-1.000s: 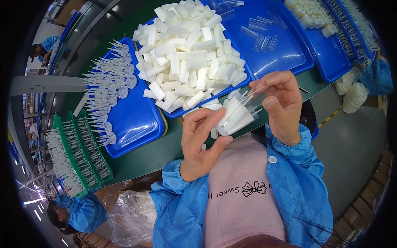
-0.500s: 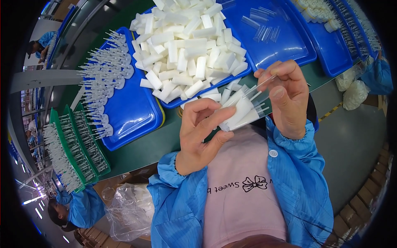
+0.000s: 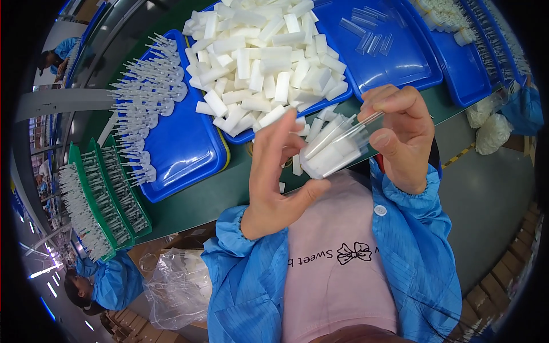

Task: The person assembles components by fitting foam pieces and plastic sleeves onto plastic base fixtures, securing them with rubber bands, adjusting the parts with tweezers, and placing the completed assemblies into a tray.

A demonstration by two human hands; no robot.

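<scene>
A clear plastic cup-like holder [image 3: 327,157] with white foam blocks inside is tilted between my hands. My left hand [image 3: 277,177] curves around its closed end, thumb along the lower edge, fingers more spread at the upper side. Parts of those fingers are hidden behind the holder. Thin clear tubes [image 3: 355,130] stick out of its other end, toward my right hand [image 3: 403,128]. My right thumb and fingers close around the upper end of one tube. Just beyond the holder lies the heap of white foam blocks [image 3: 260,63].
Clear short tubes [image 3: 374,43] lie in a blue tray [image 3: 394,74] at far right. A left blue tray [image 3: 186,163] carries white thin-stemmed parts [image 3: 151,91]. Green racks [image 3: 94,194] of similar parts stand beside it. A plastic bag [image 3: 180,291] is lower left; co-workers sit beyond.
My left fingers have loosened and spread from their closer hold on the holder. It has turned slightly, and my right hand has shifted a little to the right.
</scene>
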